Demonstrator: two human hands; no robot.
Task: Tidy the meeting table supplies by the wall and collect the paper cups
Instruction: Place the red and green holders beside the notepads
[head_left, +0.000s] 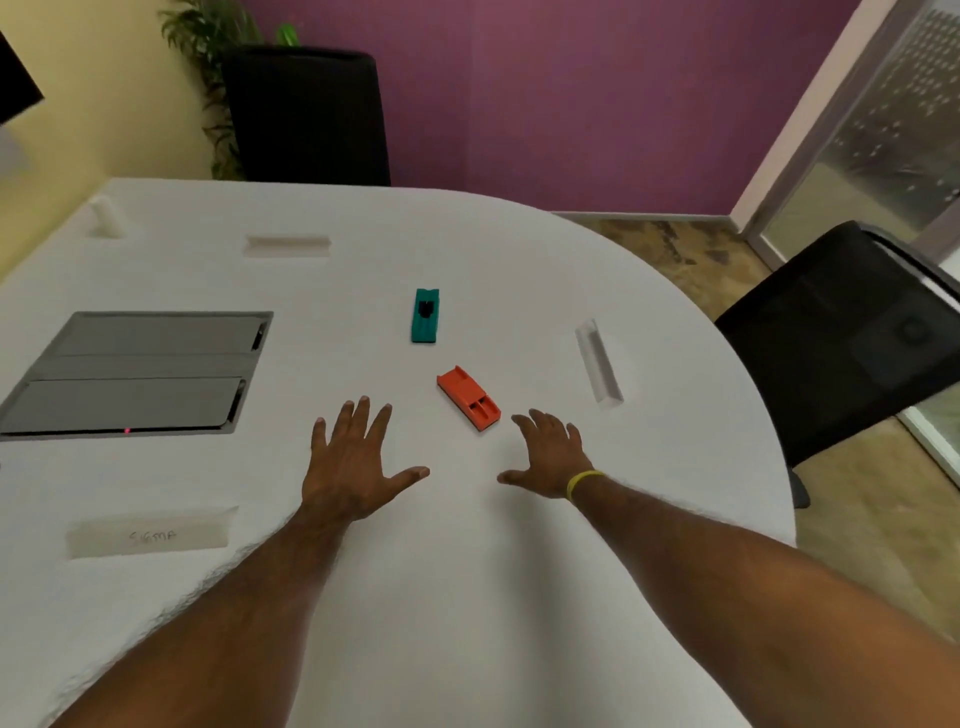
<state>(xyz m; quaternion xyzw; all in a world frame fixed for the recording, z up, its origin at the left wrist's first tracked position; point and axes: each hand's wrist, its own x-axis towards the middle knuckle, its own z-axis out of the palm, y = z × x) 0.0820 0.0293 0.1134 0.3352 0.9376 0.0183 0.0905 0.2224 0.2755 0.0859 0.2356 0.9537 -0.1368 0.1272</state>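
Bare forearms; a yellow wristband (584, 483) circles the right wrist.

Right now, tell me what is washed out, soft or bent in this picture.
Head view: the white table is washed out, so the clear name holders barely show; the wide lens bows the table's edge; the orange block and teal block look fairly crisp.

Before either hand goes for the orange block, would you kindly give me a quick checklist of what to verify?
1. Left hand free: ok, fingers spread, holding nothing.
2. Right hand free: ok, open, just beside the orange block.
3. Orange block clear to grasp: ok, lies alone on the table.
4. Teal block within reach: probably ok, farther off, nothing over it.
5. Paper cups located: not ok, none in view.
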